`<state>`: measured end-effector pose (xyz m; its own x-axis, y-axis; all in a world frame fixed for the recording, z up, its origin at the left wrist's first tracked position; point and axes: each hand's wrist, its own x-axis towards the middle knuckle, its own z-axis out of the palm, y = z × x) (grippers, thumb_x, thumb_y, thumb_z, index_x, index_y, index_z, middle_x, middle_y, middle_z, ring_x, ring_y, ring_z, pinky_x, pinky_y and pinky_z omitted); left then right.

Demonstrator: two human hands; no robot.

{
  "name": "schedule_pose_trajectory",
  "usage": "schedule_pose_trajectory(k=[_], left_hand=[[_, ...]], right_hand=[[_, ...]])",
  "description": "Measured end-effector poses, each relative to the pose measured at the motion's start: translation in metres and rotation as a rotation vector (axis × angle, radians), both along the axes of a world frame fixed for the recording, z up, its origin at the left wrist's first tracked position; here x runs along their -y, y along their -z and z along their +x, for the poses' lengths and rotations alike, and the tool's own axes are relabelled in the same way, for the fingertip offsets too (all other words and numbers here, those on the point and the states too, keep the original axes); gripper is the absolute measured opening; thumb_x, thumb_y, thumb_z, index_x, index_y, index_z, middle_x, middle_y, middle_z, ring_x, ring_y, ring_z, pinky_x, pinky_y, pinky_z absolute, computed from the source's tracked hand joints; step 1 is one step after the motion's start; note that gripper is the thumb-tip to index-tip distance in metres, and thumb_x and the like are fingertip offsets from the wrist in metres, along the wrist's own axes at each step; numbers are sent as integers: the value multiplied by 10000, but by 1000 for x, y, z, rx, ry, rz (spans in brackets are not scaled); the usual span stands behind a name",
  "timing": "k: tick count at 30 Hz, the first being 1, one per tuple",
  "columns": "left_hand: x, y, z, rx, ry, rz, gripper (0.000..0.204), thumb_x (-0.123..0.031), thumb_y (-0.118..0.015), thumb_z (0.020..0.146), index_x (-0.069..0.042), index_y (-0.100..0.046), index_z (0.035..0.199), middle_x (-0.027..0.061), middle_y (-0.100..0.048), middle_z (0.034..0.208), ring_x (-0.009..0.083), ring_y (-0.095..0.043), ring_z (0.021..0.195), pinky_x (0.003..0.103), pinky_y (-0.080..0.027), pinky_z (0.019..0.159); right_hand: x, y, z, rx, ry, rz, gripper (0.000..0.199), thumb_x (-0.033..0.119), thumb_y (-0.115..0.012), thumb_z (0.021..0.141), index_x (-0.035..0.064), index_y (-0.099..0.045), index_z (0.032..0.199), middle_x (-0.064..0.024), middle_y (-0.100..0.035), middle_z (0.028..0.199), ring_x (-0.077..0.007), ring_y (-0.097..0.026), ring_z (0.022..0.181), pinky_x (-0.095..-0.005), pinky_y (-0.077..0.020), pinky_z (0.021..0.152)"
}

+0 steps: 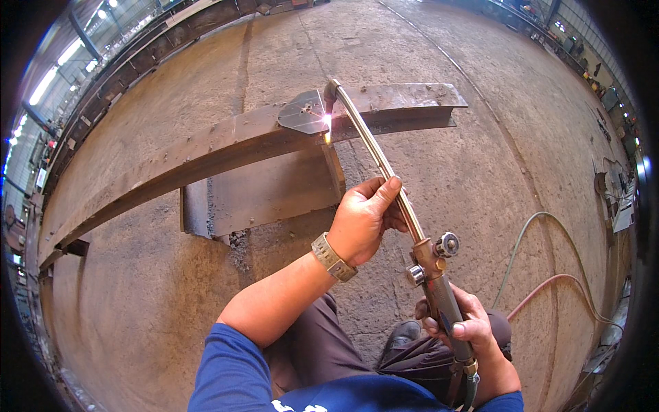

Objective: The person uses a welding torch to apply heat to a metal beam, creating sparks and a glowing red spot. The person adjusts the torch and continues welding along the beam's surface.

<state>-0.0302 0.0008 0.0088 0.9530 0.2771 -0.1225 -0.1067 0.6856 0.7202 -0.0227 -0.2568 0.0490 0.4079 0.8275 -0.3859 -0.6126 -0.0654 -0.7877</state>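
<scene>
A long cutting torch (374, 147) slants up and left across the middle of the view. My left hand (364, 218) is closed around its metal tubes, thumb on top. Lower down, my right hand (461, 321) wraps the dark handle, just below the two round valve knobs. The torch's bent head points down at a dark steel plate (301, 113) with cut corners. At the plate's right edge there is a bright white glow, with an orange flame or sparks below it. This plate lies on a long steel beam (206, 143) that runs from lower left to upper right.
Beneath the long beam stands a short, wide steel section (274, 187). Green and red hoses (542, 292) curve over the concrete floor (467, 226) at right. Dark crumbs of slag lie near the short section. Steel members and workshop clutter line both sides.
</scene>
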Motion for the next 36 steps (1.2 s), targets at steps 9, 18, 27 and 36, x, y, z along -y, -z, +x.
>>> schedule_pose_trajectory(k=[9, 18, 27, 36], left_hand=[[-7, 2, 1, 18, 12, 23, 290, -305, -657, 937, -20, -613, 974, 96, -682, 793, 181, -670, 638, 289, -552, 564], [-7, 2, 1, 16, 21, 22, 323, -324, -670, 926, -7, -619, 964, 95, -678, 785, 164, -659, 607, 266, -542, 546], [-6, 3, 3, 3, 1, 0, 299, -311, -666, 931, -24, -600, 982, 106, -681, 783, 174, -659, 605, 272, -541, 545], [-7, 5, 3, 13, 9, -1, 278, -302, -661, 936, -38, -587, 975, 123, -687, 792, 178, -661, 607, 275, -546, 541]], right_hand=[[0, 1, 3, -19, 19, 51, 1064, 410, -813, 626, -55, -347, 1462, -210, -588, 1029, -153, -531, 741, -254, -443, 670], [0, 1, 2, -13, 19, 39, 1092, 437, -818, 611, -52, -343, 1465, -214, -596, 1027, -158, -544, 730, -255, -448, 654], [-3, -2, 1, -18, 34, 20, 1111, 447, -831, 598, -37, -343, 1472, -213, -606, 1043, -177, -595, 765, -258, -477, 657], [-2, 3, 1, -39, 46, 71, 1083, 410, -831, 619, -48, -340, 1468, -222, -596, 1036, -160, -545, 728, -255, -440, 629]])
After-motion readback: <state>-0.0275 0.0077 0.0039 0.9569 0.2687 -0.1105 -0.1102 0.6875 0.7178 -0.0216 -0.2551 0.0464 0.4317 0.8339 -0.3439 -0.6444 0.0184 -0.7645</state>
